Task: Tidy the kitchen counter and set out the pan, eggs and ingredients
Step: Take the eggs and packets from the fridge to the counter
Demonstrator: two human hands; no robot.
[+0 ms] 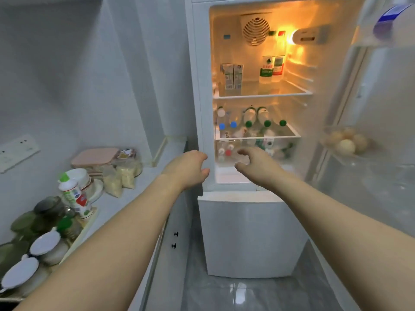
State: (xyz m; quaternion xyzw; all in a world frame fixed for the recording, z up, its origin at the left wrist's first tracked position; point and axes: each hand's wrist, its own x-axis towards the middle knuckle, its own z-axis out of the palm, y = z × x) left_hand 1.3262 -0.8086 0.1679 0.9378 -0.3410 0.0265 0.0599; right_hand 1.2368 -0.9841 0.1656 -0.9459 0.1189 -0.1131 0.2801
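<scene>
Pale eggs (347, 145) sat heaped in a clear door tray (368, 157) of the open fridge (202, 122), well right of both hands. They looked light, smooth and easily cracked, best cupped singly from above. Right hand (253, 163) hung relaxed and empty before the drawer (226, 151); left hand (190, 168) touched the fridge frame, seemingly gripping nothing.

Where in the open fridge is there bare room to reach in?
Free: top glass shelf, right of the two tall green-labelled bottles, and its front left corner beside the two small cartons. Crowded: the middle shelf of capped bottles and the clear drawer.
</scene>
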